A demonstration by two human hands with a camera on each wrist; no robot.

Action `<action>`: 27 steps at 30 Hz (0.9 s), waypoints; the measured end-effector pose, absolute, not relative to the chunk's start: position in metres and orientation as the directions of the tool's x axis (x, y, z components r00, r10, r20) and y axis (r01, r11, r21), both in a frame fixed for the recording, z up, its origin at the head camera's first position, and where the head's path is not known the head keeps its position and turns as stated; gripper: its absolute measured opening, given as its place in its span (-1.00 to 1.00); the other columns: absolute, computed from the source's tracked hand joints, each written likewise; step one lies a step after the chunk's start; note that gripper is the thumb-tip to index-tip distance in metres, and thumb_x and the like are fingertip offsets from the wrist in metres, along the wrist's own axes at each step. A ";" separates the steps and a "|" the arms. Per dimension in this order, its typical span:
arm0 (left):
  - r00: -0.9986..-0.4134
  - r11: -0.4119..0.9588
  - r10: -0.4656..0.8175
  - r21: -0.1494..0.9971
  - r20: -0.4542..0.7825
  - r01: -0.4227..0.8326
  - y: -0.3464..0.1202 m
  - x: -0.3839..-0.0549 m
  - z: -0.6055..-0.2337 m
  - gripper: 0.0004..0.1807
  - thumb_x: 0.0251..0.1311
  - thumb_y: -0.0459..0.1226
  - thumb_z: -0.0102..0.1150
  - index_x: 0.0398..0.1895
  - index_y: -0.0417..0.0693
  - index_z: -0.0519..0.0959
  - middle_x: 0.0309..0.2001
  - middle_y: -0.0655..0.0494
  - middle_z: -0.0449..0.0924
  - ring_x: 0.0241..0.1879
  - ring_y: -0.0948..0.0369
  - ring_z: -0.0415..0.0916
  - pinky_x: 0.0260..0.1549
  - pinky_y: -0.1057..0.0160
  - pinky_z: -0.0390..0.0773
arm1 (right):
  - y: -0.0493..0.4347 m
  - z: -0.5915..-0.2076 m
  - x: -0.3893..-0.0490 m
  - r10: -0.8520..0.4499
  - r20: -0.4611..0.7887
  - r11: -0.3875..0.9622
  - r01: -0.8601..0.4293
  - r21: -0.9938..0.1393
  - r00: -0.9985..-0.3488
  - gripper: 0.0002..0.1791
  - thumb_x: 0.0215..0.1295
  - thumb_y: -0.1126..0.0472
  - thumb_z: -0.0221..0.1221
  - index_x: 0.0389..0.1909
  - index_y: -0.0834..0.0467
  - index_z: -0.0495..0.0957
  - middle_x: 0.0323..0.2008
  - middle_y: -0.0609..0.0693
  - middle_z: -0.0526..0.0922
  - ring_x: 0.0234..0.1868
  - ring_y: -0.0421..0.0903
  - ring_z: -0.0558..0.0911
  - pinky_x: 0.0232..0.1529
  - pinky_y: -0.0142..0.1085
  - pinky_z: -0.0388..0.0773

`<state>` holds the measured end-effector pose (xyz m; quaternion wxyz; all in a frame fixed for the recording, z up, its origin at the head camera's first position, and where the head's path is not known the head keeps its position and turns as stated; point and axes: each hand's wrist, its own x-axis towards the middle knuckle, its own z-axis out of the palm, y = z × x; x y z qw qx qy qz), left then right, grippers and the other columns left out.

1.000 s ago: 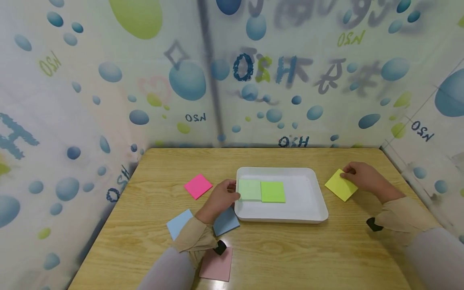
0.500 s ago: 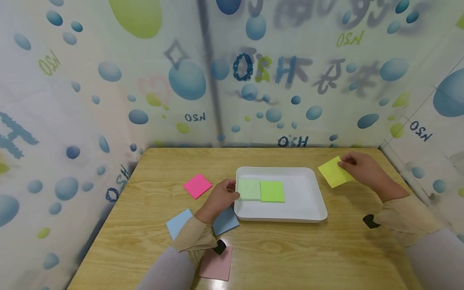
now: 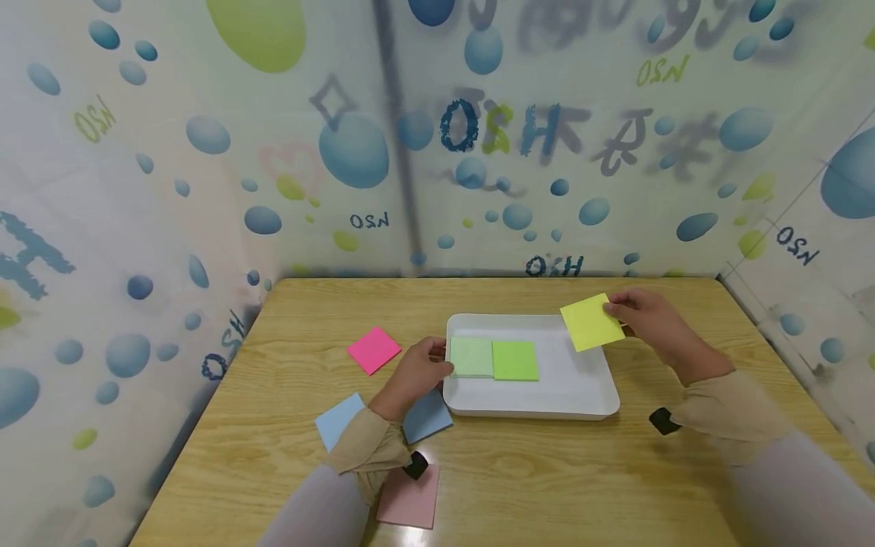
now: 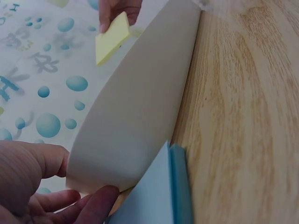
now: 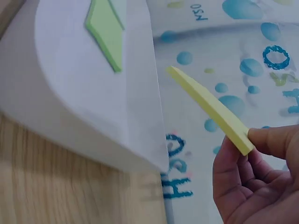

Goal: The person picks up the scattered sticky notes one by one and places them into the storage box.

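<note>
My right hand (image 3: pixel 649 323) pinches a yellow sticky note pad (image 3: pixel 591 322) by its right corner, raised over the right end of a white tray (image 3: pixel 574 387). In the right wrist view the yellow pad (image 5: pixel 210 109) appears edge-on between thumb and fingers. My left hand (image 3: pixel 415 372) grips the tray's left rim, thumb at the inside and fingers against the outer wall, as the left wrist view shows on the tray wall (image 4: pixel 135 98). Inside the tray, a pale green pad (image 3: pixel 472 358) and a bright green pad (image 3: pixel 516 361) lie side by side at the left.
Left of the tray lie a pink pad (image 3: pixel 374 350), a light blue pad (image 3: pixel 339 420) and a darker blue pad (image 3: pixel 427 418), the blue ones partly behind my left arm. Nearer is a dusty pink pad (image 3: pixel 410 501). A patterned curtain (image 3: pixel 478 190) stands behind the wooden table (image 3: pixel 547 486).
My right hand has lifted the yellow sticky note pad off the table at the right and carried it left over the tray. The left hand has stayed at the tray's rim.
</note>
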<state>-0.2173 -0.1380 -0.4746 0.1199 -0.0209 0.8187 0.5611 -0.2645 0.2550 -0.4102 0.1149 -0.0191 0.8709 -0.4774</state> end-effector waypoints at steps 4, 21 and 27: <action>-0.971 0.365 0.106 0.916 -0.216 -0.164 -0.138 -0.217 -0.474 -0.50 0.31 -0.35 0.22 0.33 -0.20 0.50 0.15 -0.16 0.60 0.05 0.03 0.61 -0.26 0.18 0.71 | 0.239 -0.417 -0.266 -0.168 -0.244 0.473 0.139 -0.870 -0.955 -0.44 0.65 -0.01 -0.01 0.35 0.36 0.31 0.14 0.16 0.54 -0.07 -0.15 0.61 -0.09 -0.44 0.63; -0.969 0.366 0.101 0.914 -0.225 -0.174 -0.137 -0.217 -0.473 -0.50 0.31 -0.35 0.22 0.33 -0.19 0.50 0.16 -0.16 0.59 0.05 0.03 0.61 -0.27 0.19 0.70 | 0.185 -0.445 -0.269 -0.222 -0.367 0.339 0.281 -0.898 -0.903 -0.55 0.61 0.11 0.07 0.31 0.33 0.38 0.24 0.23 0.55 -0.06 -0.12 0.68 0.01 -0.30 0.73; -0.970 0.354 0.103 0.919 -0.221 -0.172 -0.138 -0.217 -0.473 -0.50 0.31 -0.35 0.22 0.33 -0.20 0.50 0.15 -0.16 0.59 0.05 0.03 0.60 -0.28 0.20 0.69 | 0.174 -0.452 -0.269 -0.237 -0.376 0.340 0.286 -0.896 -0.896 -0.57 0.61 0.16 0.07 0.31 0.35 0.39 0.19 0.21 0.55 -0.08 -0.12 0.66 -0.03 -0.32 0.72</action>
